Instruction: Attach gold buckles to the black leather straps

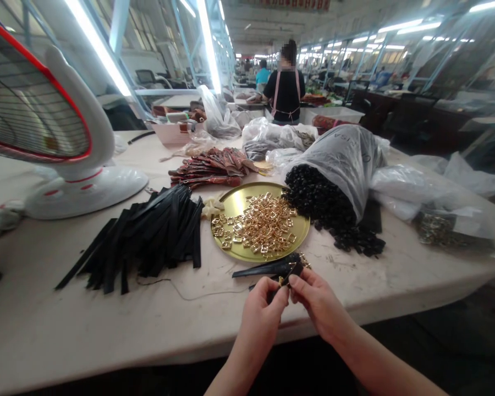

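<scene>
My left hand [263, 309] and my right hand [315, 298] meet at the table's near edge, both pinched on a black strap [272, 286] with a small gold buckle at its end. Just beyond them lies a short row of black straps with buckles [268, 269]. A round gold tray [235, 206] heaped with gold buckles [260, 224] sits a little farther out. A fanned pile of black straps [148, 236] lies to the left of the tray.
A white and red desk fan [61, 143] stands at far left. A clear bag spilling small black pieces [334, 192] lies right of the tray, brown straps [212, 168] behind it. More plastic bags sit at right. A person in an apron [287, 88] stands far back.
</scene>
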Available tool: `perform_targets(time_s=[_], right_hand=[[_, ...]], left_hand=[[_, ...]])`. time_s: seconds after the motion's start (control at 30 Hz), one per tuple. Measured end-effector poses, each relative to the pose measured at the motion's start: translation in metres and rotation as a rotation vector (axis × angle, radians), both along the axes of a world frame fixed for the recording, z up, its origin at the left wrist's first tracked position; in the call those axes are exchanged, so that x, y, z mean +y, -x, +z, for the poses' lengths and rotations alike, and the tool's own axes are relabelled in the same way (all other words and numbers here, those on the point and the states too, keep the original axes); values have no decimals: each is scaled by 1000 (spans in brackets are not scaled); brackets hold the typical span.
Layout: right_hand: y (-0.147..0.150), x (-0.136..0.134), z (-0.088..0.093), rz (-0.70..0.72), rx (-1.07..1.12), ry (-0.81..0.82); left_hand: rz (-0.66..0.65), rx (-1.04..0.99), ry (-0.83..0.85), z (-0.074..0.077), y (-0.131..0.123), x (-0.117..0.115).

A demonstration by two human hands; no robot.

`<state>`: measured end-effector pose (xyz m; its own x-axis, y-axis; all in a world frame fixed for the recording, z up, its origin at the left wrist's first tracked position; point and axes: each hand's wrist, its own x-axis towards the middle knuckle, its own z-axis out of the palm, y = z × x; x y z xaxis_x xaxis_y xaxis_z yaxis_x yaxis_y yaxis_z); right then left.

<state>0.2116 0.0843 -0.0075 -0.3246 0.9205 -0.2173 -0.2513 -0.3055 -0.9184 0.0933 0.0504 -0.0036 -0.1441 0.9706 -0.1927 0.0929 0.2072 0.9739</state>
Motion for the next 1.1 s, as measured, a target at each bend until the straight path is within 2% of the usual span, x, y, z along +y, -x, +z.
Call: perform_targets(time_s=[0.07,0.1,0.23,0.3,0.37,0.47,0.63,0.73,0.87,0.93,0.97,1.03,1.07,1.1], right_hand=[[-3,-4,2,2,-23,-27],[-6,-5,3,-10,-92,-101],[-18,-10,-3,-92,-550,-693],[-22,-10,-7,-97,-689,-891],[-23,-10,-9,-75,-713,-896],[-23,-13,-3,-33,-603,-791],[-19,-18,9,43,-482,-790],[-15,-14,6,66,-545,-790],[-15,-3,-5,141,-619,-768],[-24,11,-7,176,-633,-790],[-30,22,-7,145,-660,-801],[-47,53,-6,-11,-794,-793],[-55,71,-6,-118,-924,-782],[-63,90,-7,-167,-1083,-770]], left_hand=[[2,1,-15,2,-2,-3],[1,2,-19,2,-3,-5],[36,73,-43,4,-10,-10],[34,110,-45,5,-12,-13],[-15,108,-46,5,-10,-15],[-78,72,-31,5,-5,-16],[-36,-19,19,0,2,-4],[13,-72,4,-6,2,5],[-84,-60,31,-15,4,15],[-98,-59,64,-18,7,22],[-78,-67,78,-18,9,25],[-30,-107,106,-17,11,33],[-19,-137,122,-16,11,36],[-16,-172,139,-15,10,40]])
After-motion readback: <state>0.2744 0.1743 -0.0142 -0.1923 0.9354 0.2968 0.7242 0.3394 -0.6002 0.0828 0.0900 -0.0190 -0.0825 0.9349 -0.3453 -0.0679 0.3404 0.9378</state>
